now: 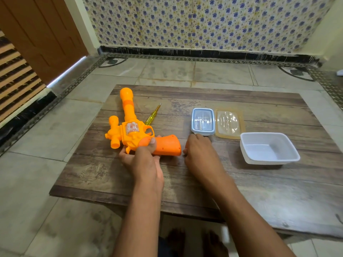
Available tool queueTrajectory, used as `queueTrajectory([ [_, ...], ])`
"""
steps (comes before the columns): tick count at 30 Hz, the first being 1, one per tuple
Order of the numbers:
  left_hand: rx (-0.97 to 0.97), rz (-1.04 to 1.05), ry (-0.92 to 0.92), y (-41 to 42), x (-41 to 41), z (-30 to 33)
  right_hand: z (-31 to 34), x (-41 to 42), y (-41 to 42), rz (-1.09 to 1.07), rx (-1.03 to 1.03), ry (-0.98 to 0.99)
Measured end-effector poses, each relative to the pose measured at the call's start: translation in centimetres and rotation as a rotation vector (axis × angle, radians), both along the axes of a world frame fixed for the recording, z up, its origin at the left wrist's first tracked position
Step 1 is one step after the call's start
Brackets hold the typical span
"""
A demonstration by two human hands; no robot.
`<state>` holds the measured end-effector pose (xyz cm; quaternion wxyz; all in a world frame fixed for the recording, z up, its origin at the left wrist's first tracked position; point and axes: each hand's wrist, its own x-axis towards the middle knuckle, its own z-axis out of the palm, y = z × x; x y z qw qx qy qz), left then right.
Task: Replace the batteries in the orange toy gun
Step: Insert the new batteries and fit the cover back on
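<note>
The orange toy gun [130, 127] lies flat on the low wooden table [204, 182], barrel pointing away, grip pointing right. My left hand [143, 156] grips the gun where the grip meets the body, thumb on top. My right hand [200, 151] rests knuckles-up on the table just right of the grip's end, fingers curled under; nothing shows inside it. A yellow-handled screwdriver [153, 115] lies beside the barrel. No batteries are visible.
A lidded clear box [203, 120] stands just beyond my right hand, a yellowish clear lid [230, 123] to its right. An open white tub [269, 148] sits at the right. The table stands on a tiled floor; a wall runs behind.
</note>
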<state>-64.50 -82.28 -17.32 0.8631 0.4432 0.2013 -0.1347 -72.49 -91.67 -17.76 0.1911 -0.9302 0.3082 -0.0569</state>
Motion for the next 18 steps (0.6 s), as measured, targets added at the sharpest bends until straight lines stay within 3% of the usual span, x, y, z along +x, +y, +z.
queueTrajectory([
  [5,0.004,0.038,-0.037,-0.6,-0.4,-0.1,0.6,-0.1,0.1,-0.137,0.046,-0.298],
  [10,-0.039,0.036,-0.026,-1.0,-0.7,0.1,0.8,-0.5,0.1,-0.121,0.079,-0.668],
  [14,-0.024,0.050,-0.025,-1.1,-0.7,-0.3,0.3,-0.3,-0.1,-0.110,0.046,-0.793],
  [18,-0.034,0.043,-0.030,-1.4,-0.8,-0.4,-0.1,0.3,0.0,-0.035,0.030,-0.771],
])
